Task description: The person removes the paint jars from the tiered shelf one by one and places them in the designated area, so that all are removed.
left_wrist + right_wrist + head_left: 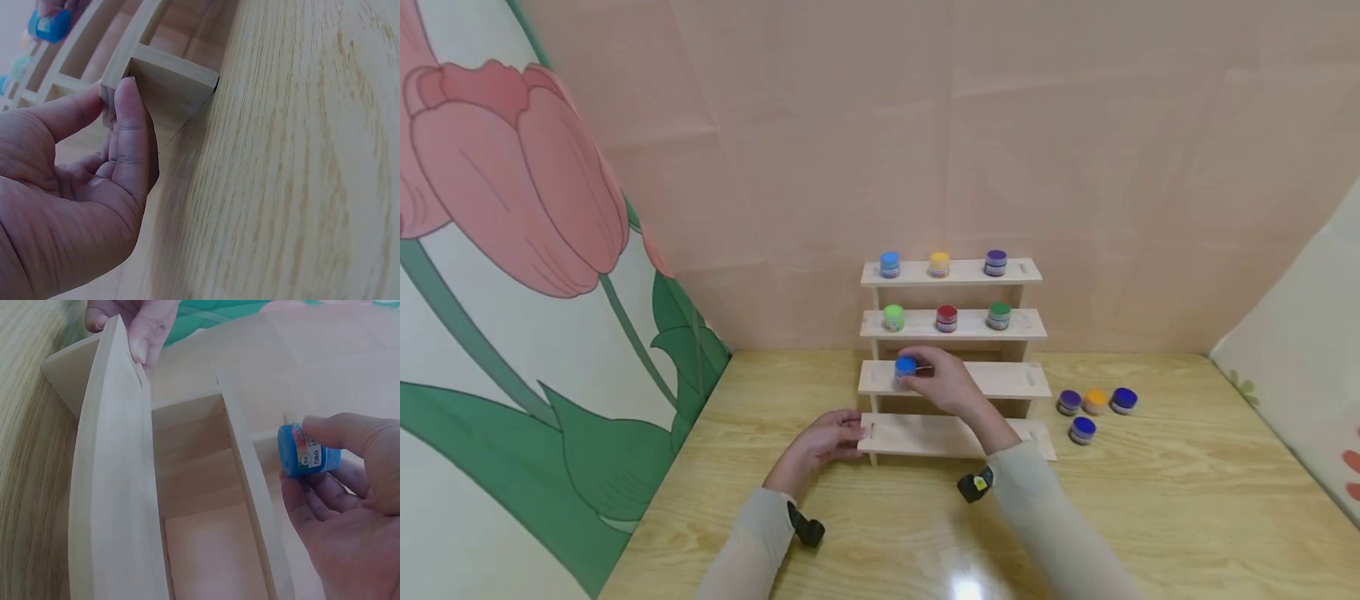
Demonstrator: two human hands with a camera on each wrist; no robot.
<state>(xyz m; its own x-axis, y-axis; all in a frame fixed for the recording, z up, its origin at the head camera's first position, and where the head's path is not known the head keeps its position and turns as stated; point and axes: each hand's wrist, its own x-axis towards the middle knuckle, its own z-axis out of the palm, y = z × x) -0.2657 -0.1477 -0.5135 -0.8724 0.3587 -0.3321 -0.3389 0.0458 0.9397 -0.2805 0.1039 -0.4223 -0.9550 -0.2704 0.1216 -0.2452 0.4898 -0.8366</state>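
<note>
A small blue paint jar (309,450) with a printed label is pinched between the thumb and fingers of my right hand (943,382). In the head view it overlaps the left end of the third step down of a pale wooden tiered rack (955,435). My left hand (81,169) grips the left end of the rack's lowest step, thumb on one face and fingers on the other. Light blue (890,265), yellow (939,265) and purple jars (996,263) stand on the top step. Light green (893,317), red (947,318) and green jars (999,316) stand on the second.
Right of the rack, a purple jar (1069,402), an orange jar (1096,402) and two dark blue jars, one behind (1123,401) and one in front (1082,430), sit on the wood-grain table (1187,500). A pinkish-beige sheet (820,167) hangs behind the rack.
</note>
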